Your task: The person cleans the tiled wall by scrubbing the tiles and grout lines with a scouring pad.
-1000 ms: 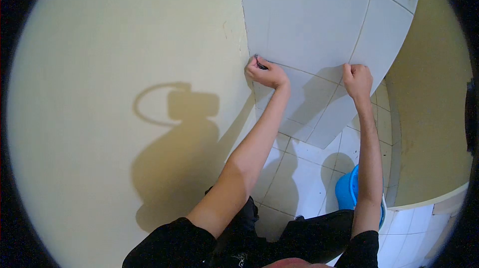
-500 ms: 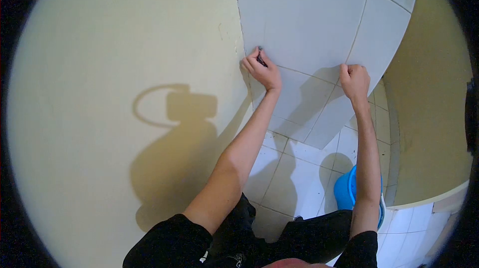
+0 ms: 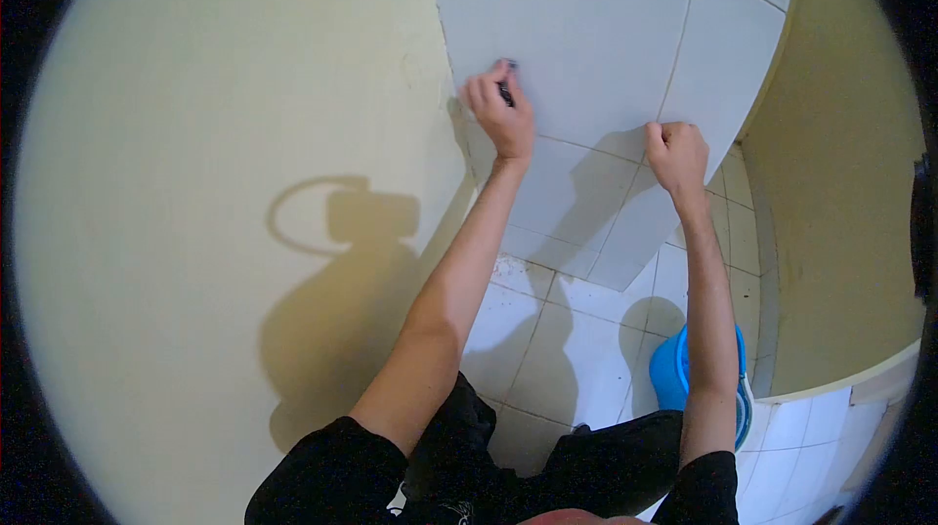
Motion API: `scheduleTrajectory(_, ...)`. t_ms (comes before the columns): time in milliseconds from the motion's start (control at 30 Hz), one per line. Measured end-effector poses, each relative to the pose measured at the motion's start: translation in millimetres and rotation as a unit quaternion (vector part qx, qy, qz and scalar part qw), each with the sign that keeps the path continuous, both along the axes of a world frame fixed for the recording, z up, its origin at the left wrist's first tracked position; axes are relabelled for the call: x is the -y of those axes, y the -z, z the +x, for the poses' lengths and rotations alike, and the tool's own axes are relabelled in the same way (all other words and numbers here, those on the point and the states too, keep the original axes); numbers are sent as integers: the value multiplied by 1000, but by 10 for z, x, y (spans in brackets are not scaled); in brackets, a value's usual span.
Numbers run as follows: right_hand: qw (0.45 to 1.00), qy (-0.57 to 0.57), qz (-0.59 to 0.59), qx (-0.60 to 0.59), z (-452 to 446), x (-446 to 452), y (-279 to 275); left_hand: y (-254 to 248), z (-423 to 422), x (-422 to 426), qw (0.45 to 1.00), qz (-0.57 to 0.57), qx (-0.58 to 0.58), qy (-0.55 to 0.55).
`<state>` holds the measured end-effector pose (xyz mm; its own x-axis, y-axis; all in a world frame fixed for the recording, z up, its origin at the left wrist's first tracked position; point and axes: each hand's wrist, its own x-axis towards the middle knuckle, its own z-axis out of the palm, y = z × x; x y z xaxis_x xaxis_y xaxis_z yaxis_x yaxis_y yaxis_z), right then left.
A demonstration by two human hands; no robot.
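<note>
Outstretched left hand [image 3: 502, 117] grips a dark object [image 3: 506, 93] at the tiles [image 3: 586, 27]; right hand [image 3: 678, 158] is fisted.

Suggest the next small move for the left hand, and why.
Probably a short sweep rightward across the large tile: the left hand pinches a small dark object up at its face, bare tile shows to that side, and the right hand sits lower, seemingly out of the way.
</note>
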<state>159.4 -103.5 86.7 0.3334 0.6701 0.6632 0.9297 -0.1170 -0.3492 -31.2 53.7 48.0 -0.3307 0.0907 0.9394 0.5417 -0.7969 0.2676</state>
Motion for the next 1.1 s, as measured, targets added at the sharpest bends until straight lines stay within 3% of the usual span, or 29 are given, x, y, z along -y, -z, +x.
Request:
scheduleTrajectory(67, 1000, 1, -13, -1, -33, 20, -30, -82, -49, 22, 1000, 8, 14, -23)
scheduleTrajectory(167, 1000, 2, -9, 20, 10, -19, 19, 246, 80, 9, 954, 133, -267, -28)
scheduleTrajectory(233, 1000, -4, -4, 19, -2, -12, 13, 303, 248, 193, 925, 213, -309, 50)
scheduleTrajectory(433, 1000, 0, -4, 11, -33, 7, -31, 183, 151, 102, 913, 233, -327, 67)
scheduleTrajectory(500, 1000, 0, -6, 17, -40, 29, -23, 83, 30, 39, 962, 152, -228, -9)
scheduleTrajectory(567, 1000, -6, -4, 16, -47, 33, -42, 33, -41, -107, 998, 34, -54, 27)
scheduleTrajectory(667, 1000, -8, -6, 3, -55, 34, -47, -67, -77, -65, 998, 22, 49, -16)
scheduleTrajectory(867, 999, -6, 22, 22, -10, -3, 9, 244, 199, 78, 981, 113, -155, 35)
scheduleTrajectory(1033, 1000, -11, 11, 15, -20, 23, -25, 430, 357, 268, 931, 182, -304, 87)
scheduleTrajectory(1100, 1000, -10, 7, 15, -11, 19, -23, 447, 414, 320, 918, 221, -317, 88)
